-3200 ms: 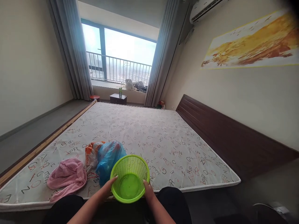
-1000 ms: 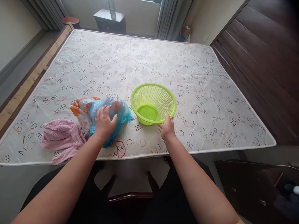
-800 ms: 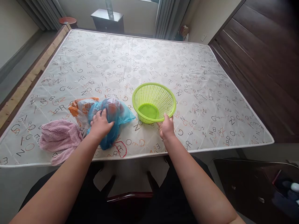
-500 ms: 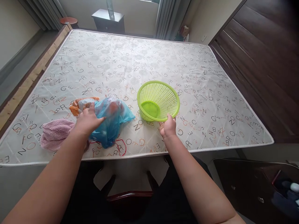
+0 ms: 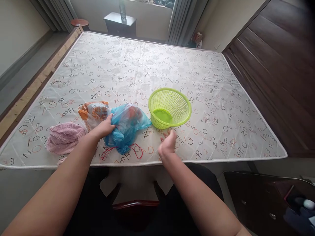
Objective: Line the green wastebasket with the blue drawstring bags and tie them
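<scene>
A blue plastic bag (image 5: 128, 126) with reddish round things showing through it lies on the mattress. My left hand (image 5: 105, 127) grips its left side, the thumb on top and the other fingers partly hidden. A red drawstring (image 5: 138, 150) trails from the bag's near end. Just right of the bag, its tip close to the rim, a light green plastic basket (image 5: 169, 124) sits tilted with nothing inside. My right hand (image 5: 168, 141) is just below the basket, fingers loosely curled and apart, holding nothing.
An orange and white plastic bag (image 5: 94, 111) lies behind my left hand, and a pink cloth (image 5: 65, 137) to its left. The letter-printed mattress (image 5: 216, 131) ends at a near edge in front of my legs. A dark wooden chair (image 5: 136, 205) is below.
My left hand has come down and right onto the blue bag and taken hold of it. My right hand has let go of the basket's rim and drawn back toward me.
</scene>
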Available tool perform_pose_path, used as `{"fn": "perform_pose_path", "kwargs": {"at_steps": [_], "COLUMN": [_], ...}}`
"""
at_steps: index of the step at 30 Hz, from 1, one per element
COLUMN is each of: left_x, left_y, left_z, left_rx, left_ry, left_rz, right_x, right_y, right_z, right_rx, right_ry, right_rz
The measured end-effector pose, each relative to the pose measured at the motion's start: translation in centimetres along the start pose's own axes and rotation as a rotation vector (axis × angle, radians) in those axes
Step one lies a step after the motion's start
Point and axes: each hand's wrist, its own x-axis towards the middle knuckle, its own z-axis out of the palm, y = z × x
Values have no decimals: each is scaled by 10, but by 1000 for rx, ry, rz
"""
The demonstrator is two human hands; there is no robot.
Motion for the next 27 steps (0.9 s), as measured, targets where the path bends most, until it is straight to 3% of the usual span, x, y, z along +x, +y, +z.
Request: {"fn": "perform_pose_path", "kwargs": {"at_steps": [2,5,7,8,11,13,18,20,23,24,25,27], "left_x": [-2,-10,-16,-18,-24,-27,-35,-41,-50,-53,-54,-55], "left_y": [7,23,34,38,46,48,53,56,59,59,60,59], "left_z": [7,28,43,49,60,62,62,63,64,64,65,68], "left_rx": [-82,-309,-475,-536,-612,-595,-430,-409,-405,-396,-378,-309], "left_ry": [32,33,4,-16,-86,-113,26,172,479,521,508,370], "left_rz": [11,23,70,104,225,310,525,557,487,471,472,517], "right_x": [-19,-29,-22,-15,7,18,18,14,11,11,10,10], "right_y": [17,27,24,21,16,20,28,22,7,3,-1,-5], "right_z": [7,12,9,7,-1,-3,10,16,18,17,15,13], "right_rx": [-84,-310,-460,-520,-669,-760,-799,-745,-627,-586,-545,-472], "right_ry": [-102,-567,-803,-850,-846,-870,-936,-895,-856,-855,-860,-875], "right_rz": [63,167,128,37,-368,-483,-450,-501,-533,-523,-504,-462]}}
